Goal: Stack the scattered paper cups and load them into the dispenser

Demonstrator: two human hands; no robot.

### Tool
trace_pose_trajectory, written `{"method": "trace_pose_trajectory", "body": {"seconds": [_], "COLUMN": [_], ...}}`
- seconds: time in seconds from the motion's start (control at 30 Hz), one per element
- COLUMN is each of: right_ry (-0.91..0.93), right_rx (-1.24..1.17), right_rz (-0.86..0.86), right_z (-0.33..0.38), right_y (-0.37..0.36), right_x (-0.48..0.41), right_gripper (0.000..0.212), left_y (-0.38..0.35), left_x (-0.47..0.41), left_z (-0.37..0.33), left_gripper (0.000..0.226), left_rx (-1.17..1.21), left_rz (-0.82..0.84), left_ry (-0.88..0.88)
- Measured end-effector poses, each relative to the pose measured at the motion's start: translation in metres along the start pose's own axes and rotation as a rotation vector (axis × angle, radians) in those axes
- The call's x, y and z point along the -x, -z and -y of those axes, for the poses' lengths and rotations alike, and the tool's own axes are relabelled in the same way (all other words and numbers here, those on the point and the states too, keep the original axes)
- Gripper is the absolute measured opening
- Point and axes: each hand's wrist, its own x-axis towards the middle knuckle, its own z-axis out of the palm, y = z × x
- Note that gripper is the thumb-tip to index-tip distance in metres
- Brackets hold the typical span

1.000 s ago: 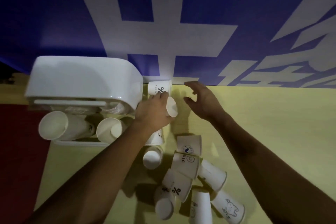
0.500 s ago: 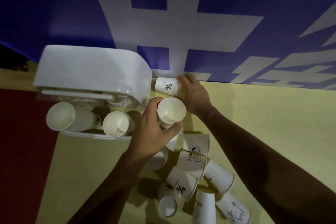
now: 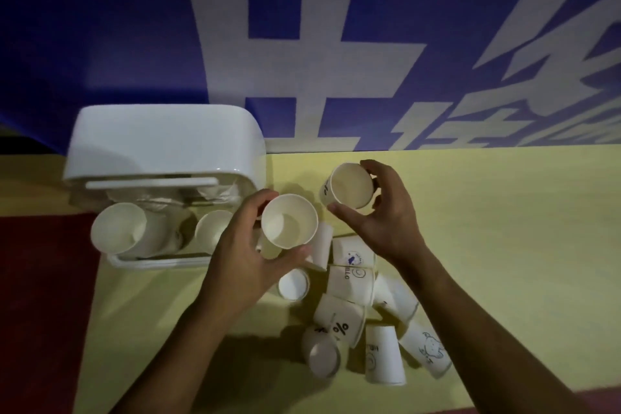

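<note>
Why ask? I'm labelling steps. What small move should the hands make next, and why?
Probably nest the right paper cup, gripped by the right hand, into the left paper cup, gripped by the left hand. Both mouths face the camera and the two are close but apart, so one short move would start a stack. More loose paper cups lie nearby.
</note>
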Motion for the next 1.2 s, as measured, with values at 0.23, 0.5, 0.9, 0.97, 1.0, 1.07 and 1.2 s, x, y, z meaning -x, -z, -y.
{"method": "trace_pose_trajectory", "body": {"seconds": [0.23, 0.5, 0.9, 0.97, 1.0, 1.07, 1.2], "right_ry": [0.060, 0.155, 0.073, 0.050, 0.042, 0.030, -0.008], "right_rx": [-0.114, -0.170, -0.019, 0.038, 0.049, 0.020, -0.111], "right_rz": [0.014, 0.030, 0.134, 0.133, 0.127, 0.142, 0.112], "right_z": [0.068, 0.123, 0.107, 0.096, 0.092, 0.090, 0.104], "right_y": [-0.042, -0.103, -0.168, -0.176, -0.179, -0.179, -0.163], "right_x": [0.043, 0.061, 0.056, 0.058, 0.059, 0.060, 0.066], "right_gripper": [0.078, 0.071, 0.077, 0.076, 0.076, 0.076, 0.061], "left_y": [0.067, 0.119, 0.140, 0.140, 0.140, 0.139, 0.136], "left_x": [0.044, 0.072, 0.076, 0.074, 0.073, 0.070, 0.065], "left_z": [0.027, 0.066, 0.083, 0.084, 0.085, 0.085, 0.077], "left_gripper": [0.079, 0.071, 0.069, 0.070, 0.072, 0.073, 0.072], "left_rx": [0.019, -0.004, 0.012, 0.016, 0.017, 0.017, 0.010], "left_rz": [-0.034, -0.076, -0.112, -0.106, -0.105, -0.109, -0.134], "left_ry": [-0.084, -0.051, -0.031, -0.041, -0.037, -0.029, -0.072]}}
